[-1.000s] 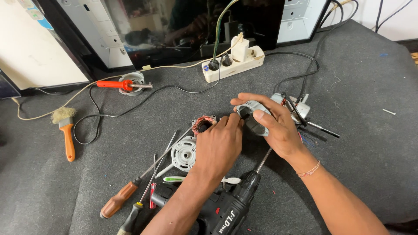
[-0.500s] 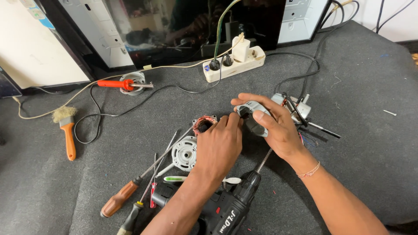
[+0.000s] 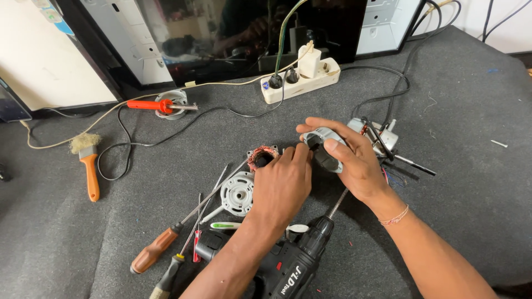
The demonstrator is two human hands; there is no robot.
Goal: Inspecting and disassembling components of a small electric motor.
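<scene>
My right hand (image 3: pixel 354 160) grips a grey round metal motor housing (image 3: pixel 322 149) above the grey mat. My left hand (image 3: pixel 284 182) is closed with its fingertips pressed against the housing's left side. Just left of my left hand lies a motor stator (image 3: pixel 261 156) with copper windings. A round silver end cover (image 3: pixel 238 192) rests below the stator. Behind my right hand sits a small motor assembly (image 3: pixel 382 138) with a shaft and wires.
A black cordless drill (image 3: pixel 288 264) lies under my forearms. Screwdrivers (image 3: pixel 166 243) lie at lower left, an orange-handled brush (image 3: pixel 87 160) at far left, a red soldering iron (image 3: pixel 152 104) on its stand, and a white power strip (image 3: pixel 302 80) with plugs at the back.
</scene>
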